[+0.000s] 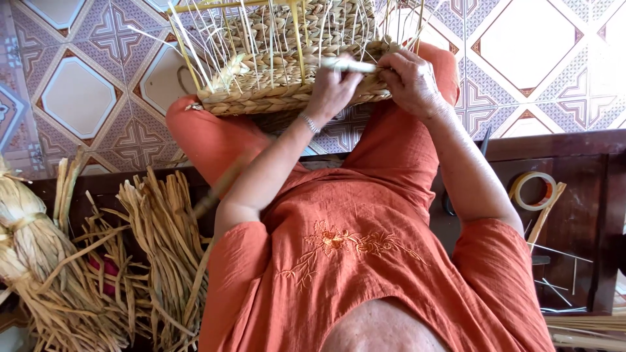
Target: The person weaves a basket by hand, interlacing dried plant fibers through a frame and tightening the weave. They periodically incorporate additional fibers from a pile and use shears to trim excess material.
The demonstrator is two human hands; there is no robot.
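A half-woven basket (274, 85) of braided straw rests on my knees, with thin pale upright stakes (261, 32) rising from it. My left hand (331, 91), a bracelet at its wrist, is closed on a pale straw strand (352, 65) at the basket's near rim. My right hand (411, 81) grips the braided rim just to the right of it, fingers curled over the edge. The two hands sit close together. I wear orange clothes (352, 248).
Bundles of dried straw (78, 261) lie on the dark wooden bench (580, 215) at my left. A roll of tape (533, 189), scissors and thin sticks lie on the bench at my right. Patterned floor tiles (78, 91) lie beyond.
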